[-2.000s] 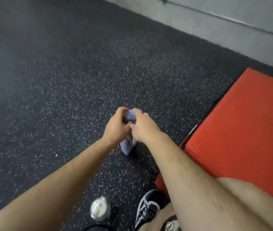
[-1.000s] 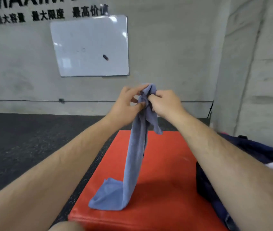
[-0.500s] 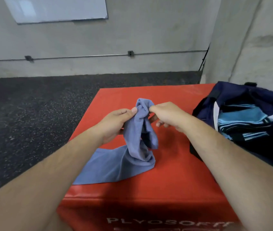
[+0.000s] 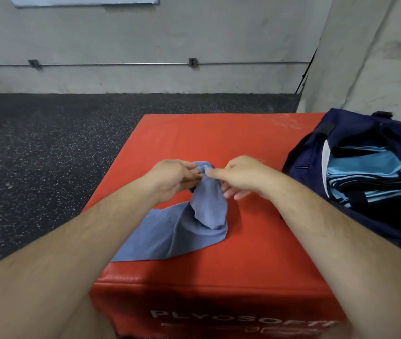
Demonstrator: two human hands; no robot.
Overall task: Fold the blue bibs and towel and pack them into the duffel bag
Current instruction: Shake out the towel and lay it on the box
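Left hand [image 4: 172,178]: you are pinching the bunched top of the blue towel [image 4: 177,231] between thumb and fingertips.
Right hand [image 4: 241,177]: you are pinching the same bunch, your fingertips meeting the left ones; the lower fingers are curling loosely under.
Towel: it is drooping from your fingertips, its lower part lying spread below them on the red box [image 4: 243,253].
Duffel bag [image 4: 317,148]: it is sitting open, right of your right fingers, holding folded light-blue bibs [image 4: 366,165].
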